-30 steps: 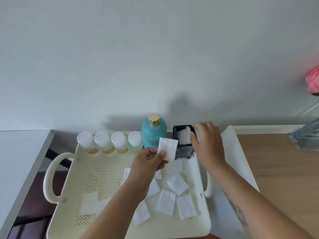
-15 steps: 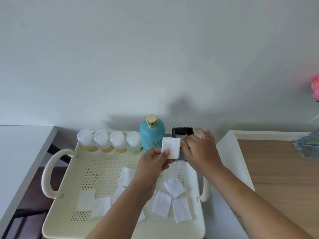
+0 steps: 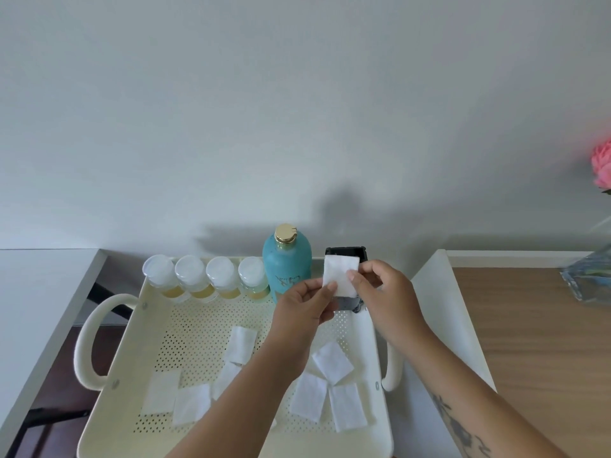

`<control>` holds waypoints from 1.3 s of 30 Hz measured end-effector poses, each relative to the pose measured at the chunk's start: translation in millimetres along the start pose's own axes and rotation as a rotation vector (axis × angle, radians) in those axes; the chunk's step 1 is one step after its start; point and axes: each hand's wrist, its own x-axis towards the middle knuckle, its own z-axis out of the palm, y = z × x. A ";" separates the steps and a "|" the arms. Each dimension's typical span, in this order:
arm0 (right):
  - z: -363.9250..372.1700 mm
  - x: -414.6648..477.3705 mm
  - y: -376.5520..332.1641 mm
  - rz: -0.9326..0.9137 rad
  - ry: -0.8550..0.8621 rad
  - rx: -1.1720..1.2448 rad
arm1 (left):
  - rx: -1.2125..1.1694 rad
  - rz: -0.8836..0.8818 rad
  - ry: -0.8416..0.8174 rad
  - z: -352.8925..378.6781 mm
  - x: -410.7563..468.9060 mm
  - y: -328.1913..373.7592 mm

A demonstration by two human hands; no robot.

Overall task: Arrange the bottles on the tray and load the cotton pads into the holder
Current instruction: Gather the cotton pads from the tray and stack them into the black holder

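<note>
A cream perforated tray holds several small clear bottles with white caps along its back edge, beside a tall teal bottle with a gold cap. A black cotton pad holder stands at the back right corner. My left hand and my right hand both pinch one white cotton pad, held upright in front of the holder. Several loose cotton pads lie flat on the tray floor; my left forearm covers some.
A white surface lies to the left, with a dark gap between it and the tray. To the right is a white board on a wooden table, with a glass vase and a pink flower.
My right hand came off the holder and took the right edge of the pad that my left hand carries. The pad rose a little toward the holder's top.
</note>
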 end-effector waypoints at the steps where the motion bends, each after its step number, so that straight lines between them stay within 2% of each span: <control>1: -1.7 4.4 -0.8 0.008 0.007 -0.005 | 0.043 0.005 0.030 -2.4 0.5 -0.5; 5: -5.2 24.3 -1.4 0.047 0.022 -0.071 | 0.222 0.026 0.152 -22.4 0.4 -4.8; 9: -1.4 38.0 3.8 0.022 0.008 -0.238 | 0.449 0.080 0.234 -54.3 1.5 -10.7; 13: 3.7 40.5 9.2 -0.066 0.072 -0.410 | 0.642 0.120 0.337 -91.3 4.5 -20.4; 18: 8.7 41.0 13.0 -0.133 0.106 -0.614 | 0.831 0.164 0.388 -127.1 7.9 -31.2; 25: 13.7 40.3 10.6 -0.168 0.113 -0.759 | 1.092 0.186 0.413 -152.3 15.2 -41.8; 29: 11.5 28.0 14.6 -0.342 0.243 -0.692 | 1.168 0.149 0.453 -159.7 17.9 -45.7; 31: 12.9 19.9 17.6 -0.461 0.200 -0.686 | 1.184 0.113 0.454 -162.5 18.1 -47.1; 33: 17.0 13.2 19.6 -0.491 0.129 -0.702 | 1.201 0.088 0.448 -163.8 18.4 -48.2; 39: 25.7 13.9 22.6 -0.354 -0.046 -0.873 | 1.222 0.046 0.428 -163.4 21.3 -47.9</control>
